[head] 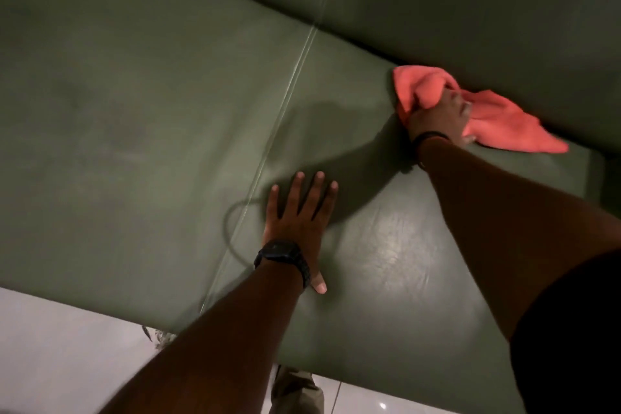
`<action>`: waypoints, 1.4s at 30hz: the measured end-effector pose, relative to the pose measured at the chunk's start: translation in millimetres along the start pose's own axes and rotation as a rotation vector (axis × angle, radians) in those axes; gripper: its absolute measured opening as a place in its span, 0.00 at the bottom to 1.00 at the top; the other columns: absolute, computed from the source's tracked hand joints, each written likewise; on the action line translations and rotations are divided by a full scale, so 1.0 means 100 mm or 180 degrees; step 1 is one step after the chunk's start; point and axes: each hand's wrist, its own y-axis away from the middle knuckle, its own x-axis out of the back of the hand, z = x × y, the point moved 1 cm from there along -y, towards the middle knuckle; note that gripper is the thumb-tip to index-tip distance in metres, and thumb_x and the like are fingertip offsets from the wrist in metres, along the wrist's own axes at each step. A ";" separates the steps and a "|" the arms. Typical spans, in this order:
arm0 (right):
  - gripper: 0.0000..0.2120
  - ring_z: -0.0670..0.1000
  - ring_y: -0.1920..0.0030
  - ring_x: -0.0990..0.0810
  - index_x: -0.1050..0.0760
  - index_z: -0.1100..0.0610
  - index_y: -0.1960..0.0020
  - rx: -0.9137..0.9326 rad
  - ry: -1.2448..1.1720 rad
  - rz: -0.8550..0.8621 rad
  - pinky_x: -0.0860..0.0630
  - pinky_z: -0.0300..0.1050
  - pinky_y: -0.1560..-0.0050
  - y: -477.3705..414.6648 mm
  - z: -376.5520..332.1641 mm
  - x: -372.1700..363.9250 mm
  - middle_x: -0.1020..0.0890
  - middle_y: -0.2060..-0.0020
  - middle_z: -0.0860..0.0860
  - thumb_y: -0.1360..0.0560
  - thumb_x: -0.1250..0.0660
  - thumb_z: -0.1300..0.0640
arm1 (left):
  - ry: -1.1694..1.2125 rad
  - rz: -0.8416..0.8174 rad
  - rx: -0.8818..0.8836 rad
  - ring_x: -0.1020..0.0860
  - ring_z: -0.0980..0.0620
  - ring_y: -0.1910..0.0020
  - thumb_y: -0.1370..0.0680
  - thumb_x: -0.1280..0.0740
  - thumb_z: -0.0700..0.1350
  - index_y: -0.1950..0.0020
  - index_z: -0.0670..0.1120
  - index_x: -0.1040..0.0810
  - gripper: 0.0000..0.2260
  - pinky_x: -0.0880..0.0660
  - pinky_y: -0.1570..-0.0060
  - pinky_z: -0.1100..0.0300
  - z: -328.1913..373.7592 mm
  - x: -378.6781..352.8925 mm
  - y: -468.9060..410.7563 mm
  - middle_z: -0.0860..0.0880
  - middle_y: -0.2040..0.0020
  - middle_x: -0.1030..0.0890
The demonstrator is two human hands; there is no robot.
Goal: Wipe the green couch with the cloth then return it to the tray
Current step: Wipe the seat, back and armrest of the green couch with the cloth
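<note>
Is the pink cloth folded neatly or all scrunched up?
Scrunched up. The cloth is bunched under the right hand, with loose ends sticking out both sides, against the back of the green couch seat.

Cloth [497,118] on couch [151,111], right of flat hand [299,215]

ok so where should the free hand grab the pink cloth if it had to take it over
Take the pink cloth by its loose tail, which trails flat on the couch seat to the right of the right hand. Come from above and pinch; the bunched end is already in that fist.
</note>
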 end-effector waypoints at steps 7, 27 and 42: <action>0.30 0.53 0.24 0.49 0.40 0.48 0.27 0.1564 0.0199 -0.0480 0.50 0.71 0.30 0.84 -1.20 -0.47 0.41 0.24 0.50 0.27 0.37 0.52 | 0.0335 0.0091 -0.0342 0.68 0.44 0.27 0.49 0.23 0.64 0.27 0.52 0.69 0.68 0.73 0.36 0.41 -0.08 0.09 0.10 0.49 0.24 0.65; 0.27 0.59 0.31 0.33 0.35 0.54 0.30 0.2948 0.0609 -0.0651 0.35 0.60 0.32 2.02 -4.35 -1.43 0.30 0.31 0.59 0.27 0.39 0.48 | 0.1306 0.1064 0.0229 0.53 0.48 0.24 0.34 0.31 0.65 0.25 0.48 0.47 0.45 0.54 0.28 0.50 -3.28 0.55 0.64 0.47 0.22 0.52; 0.19 0.62 0.40 0.29 0.38 0.67 0.29 0.0709 -0.3939 -0.4218 0.29 0.60 0.43 3.78 -4.47 -0.26 0.30 0.35 0.67 0.19 0.46 0.62 | 0.4562 0.3056 0.2313 0.23 0.59 0.53 0.42 0.19 0.49 0.57 0.54 0.29 0.23 0.26 0.54 0.66 -3.83 1.07 1.60 0.55 0.55 0.23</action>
